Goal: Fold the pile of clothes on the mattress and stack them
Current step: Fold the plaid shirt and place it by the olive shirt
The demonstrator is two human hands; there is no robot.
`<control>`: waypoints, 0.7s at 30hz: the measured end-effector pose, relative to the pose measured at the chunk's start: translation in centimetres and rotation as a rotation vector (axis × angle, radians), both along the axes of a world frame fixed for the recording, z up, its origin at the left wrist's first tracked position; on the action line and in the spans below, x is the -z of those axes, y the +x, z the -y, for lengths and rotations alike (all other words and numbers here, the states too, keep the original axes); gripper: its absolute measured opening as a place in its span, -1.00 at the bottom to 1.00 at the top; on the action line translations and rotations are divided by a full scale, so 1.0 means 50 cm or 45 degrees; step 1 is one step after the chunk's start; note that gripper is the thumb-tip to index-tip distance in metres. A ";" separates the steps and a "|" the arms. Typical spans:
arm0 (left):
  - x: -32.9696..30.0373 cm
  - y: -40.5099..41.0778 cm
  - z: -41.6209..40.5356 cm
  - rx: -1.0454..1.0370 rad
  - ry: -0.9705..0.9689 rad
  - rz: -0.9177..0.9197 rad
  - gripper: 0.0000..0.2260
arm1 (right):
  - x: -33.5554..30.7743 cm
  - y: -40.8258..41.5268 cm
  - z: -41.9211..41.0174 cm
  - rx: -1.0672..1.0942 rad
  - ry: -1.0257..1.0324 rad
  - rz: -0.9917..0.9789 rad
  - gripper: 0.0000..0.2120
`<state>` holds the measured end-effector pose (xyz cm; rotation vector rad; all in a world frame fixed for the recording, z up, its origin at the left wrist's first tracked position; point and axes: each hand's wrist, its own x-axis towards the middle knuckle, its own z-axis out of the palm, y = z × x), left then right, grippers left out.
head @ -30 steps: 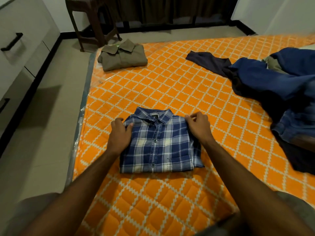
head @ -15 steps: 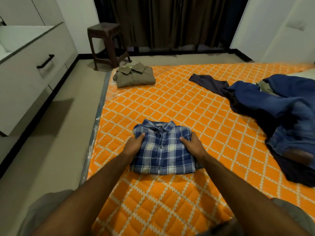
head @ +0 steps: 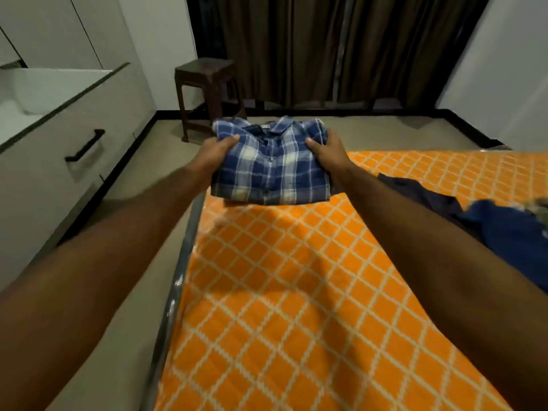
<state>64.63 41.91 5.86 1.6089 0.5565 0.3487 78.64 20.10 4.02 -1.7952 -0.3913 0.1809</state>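
Both hands, left hand [head: 218,152] and right hand [head: 327,152], are clamping the folded plaid shirt [head: 271,164] by its sides above the mattress [head: 296,292], thumbs on top, probably so the folds aren't slipping.

left hand [head: 218,151]: arm outstretched, thumb on top, gripping | right hand [head: 327,152]: arm outstretched, thumb on top, gripping

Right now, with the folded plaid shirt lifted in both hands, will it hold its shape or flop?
The plaid shirt is probably floppy: the left hand and right hand support opposite edges. It looks light, staying fairly flat between them. One-handed, the folds would likely sag open.
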 end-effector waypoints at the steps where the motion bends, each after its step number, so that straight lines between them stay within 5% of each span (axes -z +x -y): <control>1: -0.006 0.022 -0.024 -0.009 0.026 0.016 -0.70 | -0.003 0.030 -0.029 -0.002 0.001 -0.004 -0.69; 7: 0.099 0.233 -0.202 -0.086 0.058 0.029 -0.70 | 0.075 0.271 -0.229 -0.026 -0.014 -0.075 -0.62; 11: 0.303 0.279 -0.217 0.010 0.001 -0.097 -0.70 | 0.266 0.315 -0.243 -0.099 -0.178 -0.355 -0.48; 14: 0.440 0.289 -0.232 -0.123 -0.015 -0.052 -0.58 | 0.416 0.309 -0.229 -0.064 -0.235 -0.307 -0.47; 21: 0.450 0.290 -0.218 -0.124 0.066 -0.046 -0.55 | 0.440 0.328 -0.204 -0.087 -0.123 -0.326 -0.44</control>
